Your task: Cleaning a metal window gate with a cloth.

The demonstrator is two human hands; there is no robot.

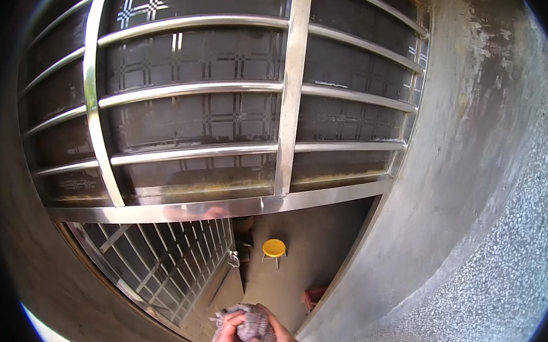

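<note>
A crumpled greyish-brown cloth [257,323] is bunched up at the lower edge of the view, held between both hands. My left hand [231,332] grips its left side with curled fingers. On the other side my right hand [283,341] wraps around it, and its forearm comes in from the lower right. The lower part of the left hand is cut off by the picture's edge. Above the hands, apart from them, runs the metal crossbar [221,211] of a doorway, with shiny horizontal bars [194,89] in front of dark patterned glass over it.
A barred metal door [162,258] with a latch [234,258] stands swung inward on the left. Inside, a yellow round stool [274,248] is on the floor, and a reddish object [312,297] lies by the right jamb. A grey wall [407,242] with pebbled facing [498,297] flanks the right.
</note>
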